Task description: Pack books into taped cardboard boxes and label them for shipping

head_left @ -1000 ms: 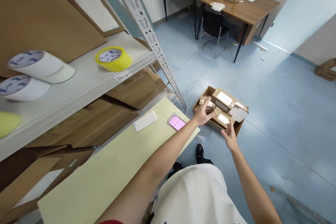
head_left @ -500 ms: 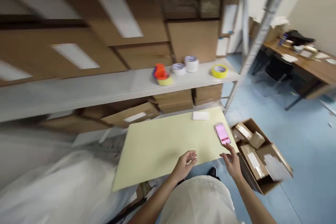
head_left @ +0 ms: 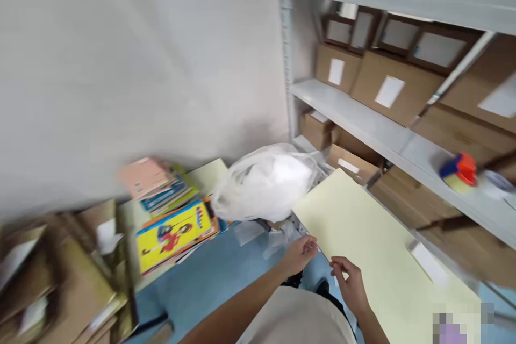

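My left hand [head_left: 301, 253] hovers at the near corner of a pale yellow board [head_left: 379, 247], fingers loosely curled with nothing in them. Just to its right, my right hand [head_left: 350, 280] hangs over the board's near edge, fingers bent and apart, holding nothing. A bulging white plastic bag [head_left: 266, 183] lies on the floor just beyond my left hand. A small white slip [head_left: 428, 262] lies on the board farther right.
A stack of colourful books [head_left: 173, 223] lies on the blue floor at left, beside blurred cardboard [head_left: 60, 285]. A grey shelf rack [head_left: 403, 140] with labelled cartons runs along the right; an orange and blue tape dispenser [head_left: 459, 170] sits on it. A white wall fills the upper left.
The view has swung sharply left, from the open carton on the floor to the wall, books and plastic bag. Both hands drew back from the carton to the board's near edge.
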Available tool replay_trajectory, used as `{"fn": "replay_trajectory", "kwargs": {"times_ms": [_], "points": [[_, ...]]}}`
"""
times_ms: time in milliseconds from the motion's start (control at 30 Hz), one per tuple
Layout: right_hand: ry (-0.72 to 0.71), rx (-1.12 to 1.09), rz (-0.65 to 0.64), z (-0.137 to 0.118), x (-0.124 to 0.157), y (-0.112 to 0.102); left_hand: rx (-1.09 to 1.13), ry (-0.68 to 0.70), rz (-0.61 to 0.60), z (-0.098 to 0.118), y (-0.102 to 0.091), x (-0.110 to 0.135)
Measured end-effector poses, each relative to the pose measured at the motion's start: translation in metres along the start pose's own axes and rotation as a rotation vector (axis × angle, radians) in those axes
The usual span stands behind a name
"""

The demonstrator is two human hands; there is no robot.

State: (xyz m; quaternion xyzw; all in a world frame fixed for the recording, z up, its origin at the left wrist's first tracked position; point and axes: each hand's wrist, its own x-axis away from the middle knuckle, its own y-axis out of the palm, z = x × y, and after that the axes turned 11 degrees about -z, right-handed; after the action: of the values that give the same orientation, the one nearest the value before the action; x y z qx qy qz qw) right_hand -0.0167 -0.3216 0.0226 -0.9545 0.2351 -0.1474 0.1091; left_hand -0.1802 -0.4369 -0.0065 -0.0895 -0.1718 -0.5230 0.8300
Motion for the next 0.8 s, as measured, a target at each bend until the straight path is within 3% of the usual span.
{"fn": "replay_trajectory", "kwargs": {"times_ms": [167,367,600,800], "points": [[0.003,-0.062,-0.189,-0.001,-0.045,0.014,0.024,0.061,0.279,-0.01,-0.035,0.038],[0.03,-0.107,-0.445,0.007,-0.104,0.048,-0.063,-0.031,0.608,-0.023,-0.063,0.114],[-0.075,-0.024,-0.813,-0.031,-0.12,0.119,0.058,-0.111,0.995,-0.051,-0.093,0.19],[-0.165,0.13,-1.004,-0.044,-0.127,0.195,0.065,-0.125,1.092,-0.081,-0.14,0.216]]}}
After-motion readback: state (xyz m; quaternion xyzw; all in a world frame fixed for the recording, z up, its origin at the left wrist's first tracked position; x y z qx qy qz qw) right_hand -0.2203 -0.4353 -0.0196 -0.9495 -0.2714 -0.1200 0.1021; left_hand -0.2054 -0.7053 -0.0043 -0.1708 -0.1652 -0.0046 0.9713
